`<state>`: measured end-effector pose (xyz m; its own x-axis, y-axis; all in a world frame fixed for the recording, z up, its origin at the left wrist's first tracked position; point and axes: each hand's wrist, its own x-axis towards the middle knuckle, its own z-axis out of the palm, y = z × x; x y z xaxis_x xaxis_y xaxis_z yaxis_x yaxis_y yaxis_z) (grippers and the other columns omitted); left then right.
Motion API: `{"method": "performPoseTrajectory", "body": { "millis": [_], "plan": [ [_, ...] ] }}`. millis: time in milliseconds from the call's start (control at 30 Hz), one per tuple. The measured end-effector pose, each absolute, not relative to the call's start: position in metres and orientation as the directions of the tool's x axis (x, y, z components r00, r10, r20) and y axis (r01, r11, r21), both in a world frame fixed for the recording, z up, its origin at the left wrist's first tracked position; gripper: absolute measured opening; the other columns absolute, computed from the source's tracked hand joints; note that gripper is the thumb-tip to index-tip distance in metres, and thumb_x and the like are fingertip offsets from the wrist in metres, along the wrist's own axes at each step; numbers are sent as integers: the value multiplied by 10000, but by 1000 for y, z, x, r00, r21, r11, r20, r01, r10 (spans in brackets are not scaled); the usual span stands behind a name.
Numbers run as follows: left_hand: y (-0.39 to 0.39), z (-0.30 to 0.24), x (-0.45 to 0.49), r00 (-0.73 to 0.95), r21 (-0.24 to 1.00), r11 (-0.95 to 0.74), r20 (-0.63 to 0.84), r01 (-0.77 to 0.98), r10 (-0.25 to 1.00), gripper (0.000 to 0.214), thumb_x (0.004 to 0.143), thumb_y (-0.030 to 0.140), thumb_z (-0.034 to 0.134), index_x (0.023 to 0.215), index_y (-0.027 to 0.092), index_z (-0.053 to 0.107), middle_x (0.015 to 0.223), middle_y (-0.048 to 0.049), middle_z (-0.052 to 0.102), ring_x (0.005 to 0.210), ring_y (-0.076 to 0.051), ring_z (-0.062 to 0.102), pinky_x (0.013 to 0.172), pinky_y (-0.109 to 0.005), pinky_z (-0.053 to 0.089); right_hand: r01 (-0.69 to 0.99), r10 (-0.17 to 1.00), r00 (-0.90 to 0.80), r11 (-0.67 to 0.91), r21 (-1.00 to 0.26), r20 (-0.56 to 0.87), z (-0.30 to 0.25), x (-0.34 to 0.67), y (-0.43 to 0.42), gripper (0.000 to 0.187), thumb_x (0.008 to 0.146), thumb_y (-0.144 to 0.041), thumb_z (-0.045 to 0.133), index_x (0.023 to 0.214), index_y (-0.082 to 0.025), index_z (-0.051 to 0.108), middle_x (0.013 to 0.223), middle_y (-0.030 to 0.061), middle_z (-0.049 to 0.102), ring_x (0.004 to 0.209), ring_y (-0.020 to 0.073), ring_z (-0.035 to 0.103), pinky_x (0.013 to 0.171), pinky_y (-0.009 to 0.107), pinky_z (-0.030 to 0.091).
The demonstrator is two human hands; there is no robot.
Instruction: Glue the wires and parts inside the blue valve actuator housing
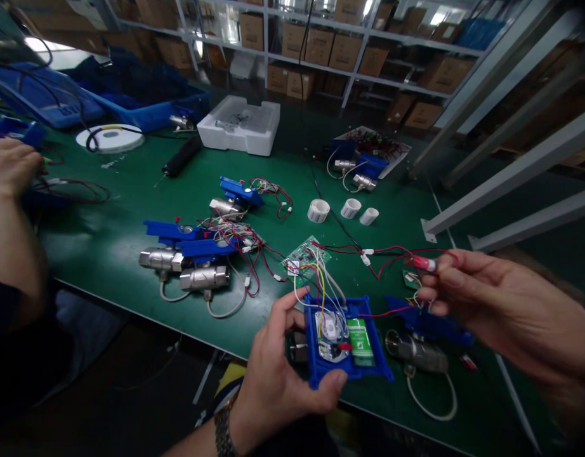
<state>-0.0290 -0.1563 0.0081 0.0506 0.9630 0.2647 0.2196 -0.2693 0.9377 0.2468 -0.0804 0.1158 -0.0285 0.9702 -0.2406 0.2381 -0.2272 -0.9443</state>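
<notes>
While the left hand clamps a square blue plastic housing at lower centre, the right hand pinches thin red wire. Both grips are closed; a green circuit board lies on the matte mat.

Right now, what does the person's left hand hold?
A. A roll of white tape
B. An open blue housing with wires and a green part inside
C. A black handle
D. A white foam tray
B: the left hand grips the open blue housing by its edges, with coloured wires and a green part showing inside, while the right hand pinches a red wire end that leads from it.
</notes>
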Motion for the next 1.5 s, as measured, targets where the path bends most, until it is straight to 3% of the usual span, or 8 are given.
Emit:
{"method": "performPoseTrajectory", "body": {
  "millis": [67,133,233,600,933,1267,1500],
  "plan": [
    [-157,8,-29,52,930,-274,270,244,962,904,730,462,818,1483,212,384,942,-30,728,784,-230,750,711,-384,643,399,989,-102,-55,-915,-104,112,235,-91,418,884,-599,883,889,-214,720,1012,75,697,869,225,721,757,240,647],
    [-158,7,-29,51,925,-281,277,258,960,918,723,475,823,1485,213,385,959,-37,728,799,-237,756,722,-394,644,564,977,-201,178,-806,75,107,225,-100,320,997,-554,772,922,-248,714,1112,43,689,1038,236,690,910,271,605],
    [-159,6,-28,51,927,-280,276,251,960,939,712,487,836,1489,211,387,976,-46,734,820,-247,764,740,-405,648,660,928,-327,360,-660,180,99,216,-107,205,1096,-472,637,998,-298,684,1162,7,669,1133,252,641,967,348,538],
    [-159,5,-28,46,930,-294,292,222,955,959,714,505,845,1497,200,381,996,-47,739,839,-231,765,754,-374,653,656,881,-448,439,-614,151,85,210,-109,120,1137,-339,553,1046,-321,628,1119,2,637,1134,280,577,950,440,438],
    [-159,6,-28,23,905,-319,326,282,945,953,695,565,837,1472,180,439,957,-32,700,764,-200,717,741,-355,659,669,779,-570,625,-402,262,88,199,-104,92,1102,-208,558,1030,-250,597,1037,44,602,1081,302,535,943,485,419],
    [-160,2,-26,14,915,-323,330,241,944,976,681,535,857,1481,169,435,927,-25,710,753,-198,719,756,-348,662,699,796,-517,605,-381,314,84,203,-113,116,1118,-325,629,1056,-267,708,1123,31,629,1136,268,580,982,445,441],
    [-160,3,-26,12,922,-307,313,236,950,954,698,541,844,1477,159,447,953,-45,713,782,-212,725,776,-371,664,703,782,-528,621,-346,330,81,204,-122,134,1108,-298,634,1015,-270,727,1162,46,626,1146,289,569,978,501,422]
  ]
}}
